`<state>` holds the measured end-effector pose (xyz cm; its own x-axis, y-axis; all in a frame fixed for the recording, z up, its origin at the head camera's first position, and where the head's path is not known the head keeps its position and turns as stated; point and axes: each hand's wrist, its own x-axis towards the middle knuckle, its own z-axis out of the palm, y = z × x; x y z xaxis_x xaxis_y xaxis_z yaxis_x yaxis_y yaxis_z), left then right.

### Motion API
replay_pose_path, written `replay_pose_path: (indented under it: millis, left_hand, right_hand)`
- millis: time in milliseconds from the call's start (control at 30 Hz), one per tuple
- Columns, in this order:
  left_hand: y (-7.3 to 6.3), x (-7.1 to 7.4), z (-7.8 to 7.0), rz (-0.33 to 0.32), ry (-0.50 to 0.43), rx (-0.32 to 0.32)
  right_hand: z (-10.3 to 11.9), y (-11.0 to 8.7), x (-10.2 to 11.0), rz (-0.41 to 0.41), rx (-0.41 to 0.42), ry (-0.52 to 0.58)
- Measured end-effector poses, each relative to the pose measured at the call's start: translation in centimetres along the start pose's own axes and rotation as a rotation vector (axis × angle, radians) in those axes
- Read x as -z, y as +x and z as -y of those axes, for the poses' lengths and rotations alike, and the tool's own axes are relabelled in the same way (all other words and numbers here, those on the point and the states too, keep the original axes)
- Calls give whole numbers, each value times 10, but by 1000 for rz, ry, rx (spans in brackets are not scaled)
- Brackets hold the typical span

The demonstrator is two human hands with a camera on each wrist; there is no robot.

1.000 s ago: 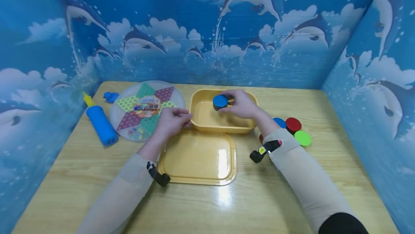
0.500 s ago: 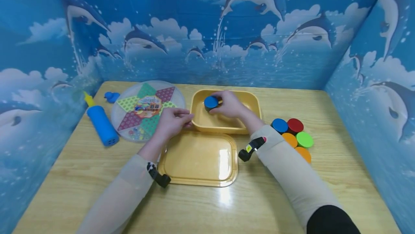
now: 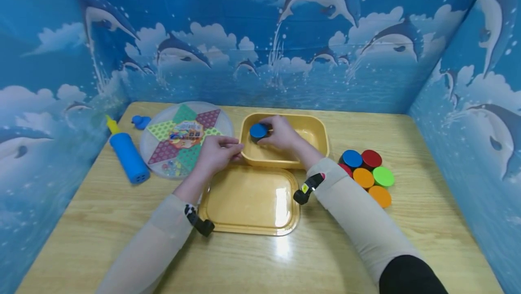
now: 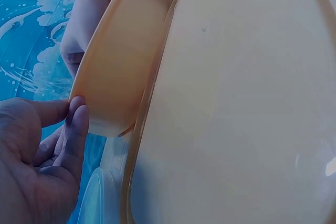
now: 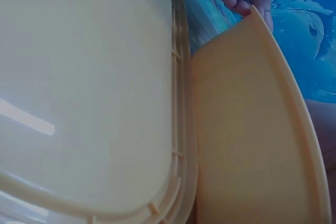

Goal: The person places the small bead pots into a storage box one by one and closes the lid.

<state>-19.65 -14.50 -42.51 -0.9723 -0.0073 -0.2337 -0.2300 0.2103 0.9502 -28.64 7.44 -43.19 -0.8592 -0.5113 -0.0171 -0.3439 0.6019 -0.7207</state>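
Note:
A yellow plastic box stands at the back middle of the table. Inside its left end, my right hand grips a short round block with a blue top and dark side. My left hand pinches the box's front left corner. In the left wrist view, thumb and fingers of that left hand meet at the rim of the box wall. A flat yellow lid lies in front of the box. The right wrist view shows lid and box wall, with the right hand's grip hidden behind the wall.
Several round blocks with orange, green, red and blue tops stand at the right. At the left are a Chinese checkers board, a blue pump with yellow nozzle, and a small blue toy.
My right hand has moved left inside the box with the blue-topped block, to the left end. The sleeve has uncovered more blocks at the right. My left hand stays at the corner.

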Motion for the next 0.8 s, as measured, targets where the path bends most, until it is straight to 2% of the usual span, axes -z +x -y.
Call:
replay_pose_path:
  millis: [267,467,800]
  left_hand:
    - [1,1,1,-3,3,19]
    - [1,-1,0,-10,-3,19]
    - [0,-1,-2,-12,-13,25]
  right_hand:
    - [6,-2,-2,-5,-38,45]
    - [10,-12,10,-3,-75,110]
    - [6,-39,42,-30,-2,143]
